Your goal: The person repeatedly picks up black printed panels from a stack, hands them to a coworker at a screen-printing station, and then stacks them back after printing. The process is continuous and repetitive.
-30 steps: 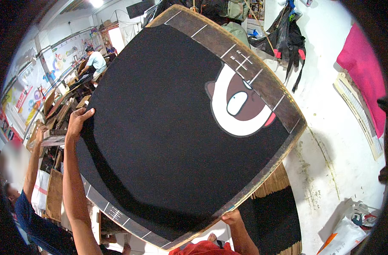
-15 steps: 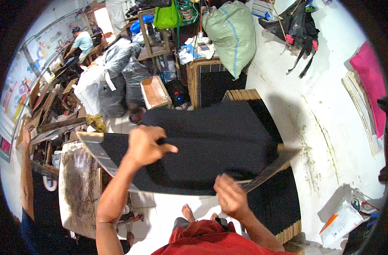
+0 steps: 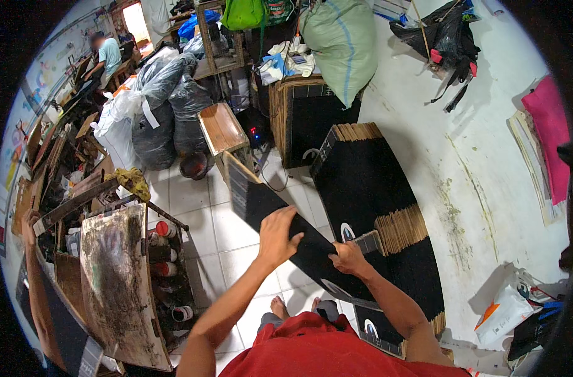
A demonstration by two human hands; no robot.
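Observation:
A long black board [image 3: 299, 242] with a pale wooden edge slants across the middle, tilted on its side above the floor. My left hand [image 3: 277, 237] is on its upper edge, thumb apart from the fingers. Farther right, my right hand [image 3: 350, 257] is closed round the same edge, its fingertips partly hidden. Just beyond my right hand stands a stack of similar black boards [image 3: 355, 179] with layered brown edges. A small grey-and-wood end piece [image 3: 367, 242] juts out beside that hand, and I cannot tell which board it belongs to.
At left, another person's hand [image 3: 30, 226] touches a wooden rack beside a stained panel [image 3: 114, 270] and several containers [image 3: 164, 269]. Ahead are a wooden stool [image 3: 223, 127], a dark bowl [image 3: 194, 166] and stuffed bags [image 3: 154, 135]. A white wall [image 3: 462, 207] borders the right.
The black board has turned from broad and nearly flat to tilted on edge, and shifted rightward. My left hand moved right along with it; my right hand moved up. The dark cloth-like sheet over it no longer shows.

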